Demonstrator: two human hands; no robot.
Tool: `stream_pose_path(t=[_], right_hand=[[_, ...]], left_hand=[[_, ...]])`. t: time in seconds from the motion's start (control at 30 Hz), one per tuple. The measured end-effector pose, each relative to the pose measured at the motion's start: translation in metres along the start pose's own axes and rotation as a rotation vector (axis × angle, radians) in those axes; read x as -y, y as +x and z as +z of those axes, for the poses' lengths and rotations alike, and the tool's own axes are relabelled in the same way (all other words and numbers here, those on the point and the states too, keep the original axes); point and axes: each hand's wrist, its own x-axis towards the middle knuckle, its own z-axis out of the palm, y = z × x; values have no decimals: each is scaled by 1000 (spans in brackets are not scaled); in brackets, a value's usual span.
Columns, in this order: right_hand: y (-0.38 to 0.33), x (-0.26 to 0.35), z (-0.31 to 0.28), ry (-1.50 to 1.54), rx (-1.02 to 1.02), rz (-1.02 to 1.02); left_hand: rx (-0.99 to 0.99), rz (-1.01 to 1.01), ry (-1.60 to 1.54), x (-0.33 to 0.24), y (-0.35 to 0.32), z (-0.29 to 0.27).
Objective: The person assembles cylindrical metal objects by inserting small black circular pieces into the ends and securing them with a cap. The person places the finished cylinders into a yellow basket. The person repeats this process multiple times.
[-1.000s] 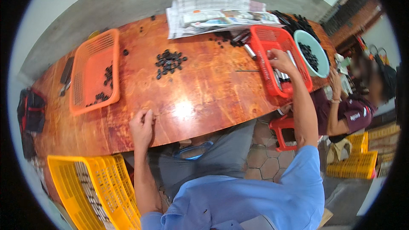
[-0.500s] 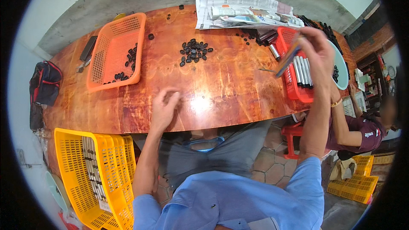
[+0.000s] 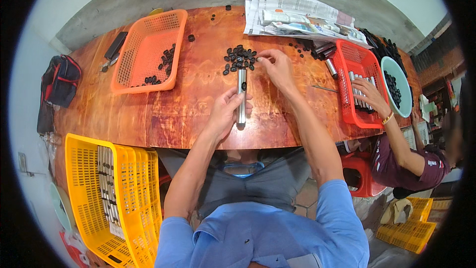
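My left hand (image 3: 227, 110) is closed around a shiny silver metal tube (image 3: 241, 100), held nearly upright in the picture near the table's front edge. A black oval piece sits on the tube's side. The tube's far end reaches the near edge of a pile of small black oval pieces (image 3: 238, 57). At the pile's right side my right hand (image 3: 277, 67) is closed in a pinch, with a small black oval piece at the fingertips, partly hidden.
A co-worker's hand (image 3: 369, 94) reaches into a red basket (image 3: 342, 84) of silver tubes. Beside it stands a pale green bowl (image 3: 409, 97) with black pieces. An orange basket (image 3: 121, 79), newspapers (image 3: 307, 15) and a thin rod (image 3: 325, 89) lie on the table; yellow crates (image 3: 134, 188) stand lower left.
My right hand has come left from the red basket to the pile. The tube is now in my left hand, which was empty. The co-worker's hand has entered the red basket.
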Motion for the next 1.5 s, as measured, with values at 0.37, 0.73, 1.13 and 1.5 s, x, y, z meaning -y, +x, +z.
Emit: stream_pose_path(t=[0.37, 0.73, 1.13, 1.5], right_hand=[[21, -34, 26, -337, 21, -242], [-14, -20, 12, -81, 148, 10], [-19, -21, 14, -308, 70, -84], [-22, -20, -2, -200, 183, -26]], left_hand=[[45, 43, -298, 5, 8, -15], [63, 25, -381, 7, 14, -21], [55, 31, -263, 6, 9, -14], [77, 12, -285, 8, 10, -18]])
